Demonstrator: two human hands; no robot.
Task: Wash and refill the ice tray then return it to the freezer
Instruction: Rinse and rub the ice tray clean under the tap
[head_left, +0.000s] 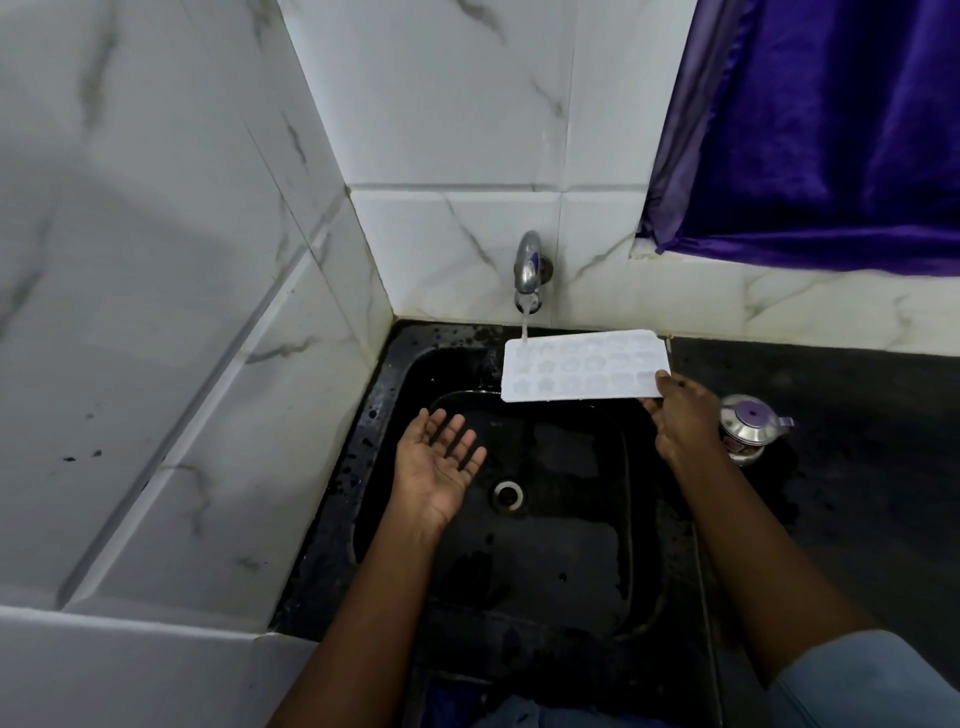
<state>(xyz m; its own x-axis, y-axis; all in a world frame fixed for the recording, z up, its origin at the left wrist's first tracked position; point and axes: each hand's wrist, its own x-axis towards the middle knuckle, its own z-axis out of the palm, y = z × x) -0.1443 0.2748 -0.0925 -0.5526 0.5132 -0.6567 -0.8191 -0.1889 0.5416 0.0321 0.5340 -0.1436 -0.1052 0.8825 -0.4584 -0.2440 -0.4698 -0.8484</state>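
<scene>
The right hand (680, 421) pinches the near right corner of the white tray (584, 366), held over the sink (395, 374) under the tap (530, 270), while the left hand (436, 462) hovers palm-up, fingers relaxed, below and left of it.

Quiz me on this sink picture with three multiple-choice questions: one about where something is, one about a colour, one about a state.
1. Where is the steel pot? A) on the counter right of the sink B) inside the sink C) on the sill
2. The ice tray's colour? A) blue B) white C) black
3. The left hand is A) gripping the tray B) a fist C) open, palm up

1 A: it stands on the counter beside the right hand. 2 B: white against the black sink. 3 C: fingers straight, holding nothing.
</scene>
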